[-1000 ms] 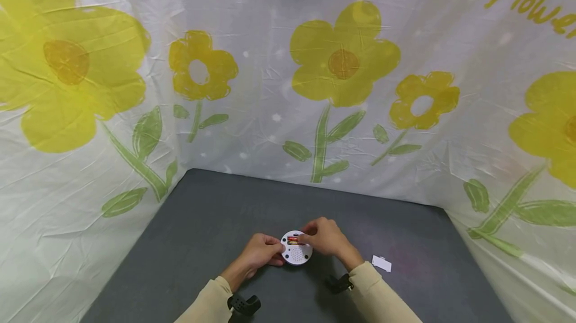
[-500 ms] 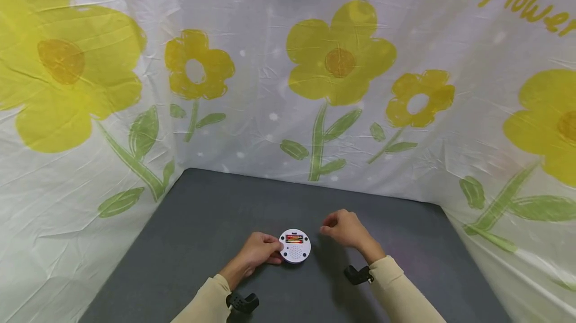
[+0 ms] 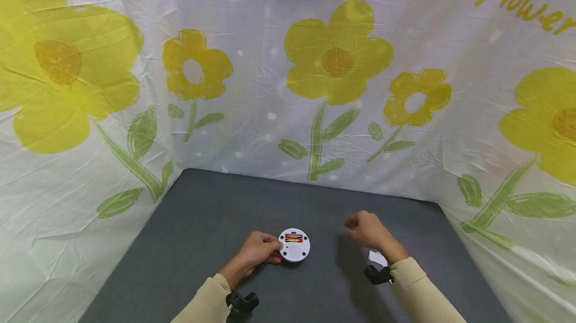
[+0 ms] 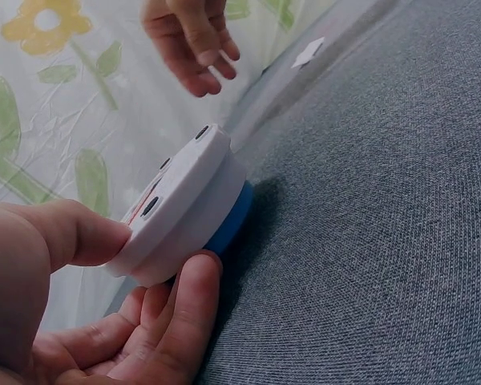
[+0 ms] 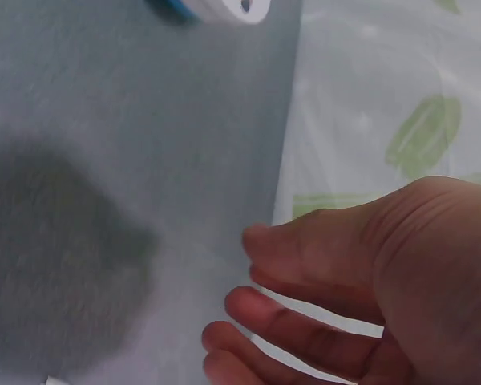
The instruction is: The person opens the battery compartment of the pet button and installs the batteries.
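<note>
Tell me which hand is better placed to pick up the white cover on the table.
Probably the right hand: it holds nothing and hovers near the white cover, while the left hand grips the round gadget, farther from it.

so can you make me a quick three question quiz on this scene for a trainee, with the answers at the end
1. Multiple choice: which hand holds the round white gadget? a) left b) right c) both
2. True or false: the batteries in the gadget are uncovered.
3. Fill in the blank: in the head view, the small white piece lies on the table, to the ____ of the gadget.

Key:
1. a: the left hand grips the gadget by its edge, while the right hand hovers above the table, holding nothing.
2. True.
3. right
</note>
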### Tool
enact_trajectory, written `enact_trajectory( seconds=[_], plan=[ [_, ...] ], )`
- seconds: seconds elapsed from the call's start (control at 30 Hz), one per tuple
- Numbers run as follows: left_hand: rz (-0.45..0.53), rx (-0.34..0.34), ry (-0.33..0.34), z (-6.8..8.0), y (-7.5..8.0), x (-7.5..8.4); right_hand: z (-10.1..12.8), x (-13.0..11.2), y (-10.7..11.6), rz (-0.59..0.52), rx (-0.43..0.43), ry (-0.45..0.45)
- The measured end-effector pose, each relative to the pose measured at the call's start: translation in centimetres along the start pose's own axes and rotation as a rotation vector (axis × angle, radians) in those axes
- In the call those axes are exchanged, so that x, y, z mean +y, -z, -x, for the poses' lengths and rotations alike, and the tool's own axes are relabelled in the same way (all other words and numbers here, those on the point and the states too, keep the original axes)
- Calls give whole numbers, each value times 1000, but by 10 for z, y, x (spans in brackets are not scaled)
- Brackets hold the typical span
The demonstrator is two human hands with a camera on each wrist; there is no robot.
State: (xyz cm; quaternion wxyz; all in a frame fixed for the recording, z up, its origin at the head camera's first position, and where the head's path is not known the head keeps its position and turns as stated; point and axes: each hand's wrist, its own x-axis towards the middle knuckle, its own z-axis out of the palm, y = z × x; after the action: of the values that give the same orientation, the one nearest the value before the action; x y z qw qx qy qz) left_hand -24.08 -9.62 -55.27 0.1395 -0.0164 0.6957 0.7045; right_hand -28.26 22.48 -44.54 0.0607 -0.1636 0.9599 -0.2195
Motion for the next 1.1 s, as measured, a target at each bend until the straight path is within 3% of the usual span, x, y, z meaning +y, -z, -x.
enact_trajectory(
  seconds=[0.5, 1.1],
  plan=[
    [-13, 10, 9, -1, 0, 0, 22, 39, 6, 40, -6, -78],
    [1, 13, 3, -2, -1, -1, 38, 67, -11, 129, 60, -121]
  ],
)
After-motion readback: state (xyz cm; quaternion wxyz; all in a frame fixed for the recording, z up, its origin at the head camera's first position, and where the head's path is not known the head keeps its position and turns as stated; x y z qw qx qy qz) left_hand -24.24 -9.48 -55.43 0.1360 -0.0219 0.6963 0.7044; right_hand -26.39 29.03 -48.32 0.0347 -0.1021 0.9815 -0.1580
